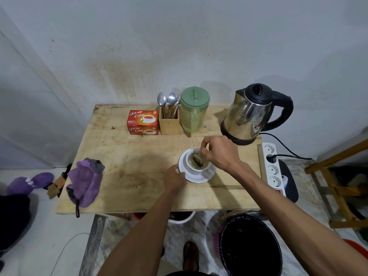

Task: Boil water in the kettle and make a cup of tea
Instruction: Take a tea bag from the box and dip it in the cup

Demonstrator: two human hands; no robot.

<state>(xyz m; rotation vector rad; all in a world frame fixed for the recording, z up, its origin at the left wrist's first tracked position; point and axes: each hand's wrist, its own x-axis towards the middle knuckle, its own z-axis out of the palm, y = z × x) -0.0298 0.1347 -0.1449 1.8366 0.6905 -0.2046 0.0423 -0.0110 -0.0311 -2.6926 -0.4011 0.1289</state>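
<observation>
A white cup [194, 169] stands on a white saucer [207, 176] near the middle right of the wooden table [127, 160]. A tea bag [197, 160] hangs in the cup on its string. My right hand [221, 152] pinches the string above the cup. My left hand [175, 179] grips the saucer's left rim. The steel kettle [249, 116] with black lid and handle sits on its base at the back right, lid down. A red tea box [143, 122] lies at the back.
A wooden holder with spoons [169, 121] and a green-lidded jug [192, 114] stand between box and kettle. A purple cloth [85, 182] lies at the table's left front. A white power strip [271, 166] runs along the right edge. A black bin [251, 246] stands below.
</observation>
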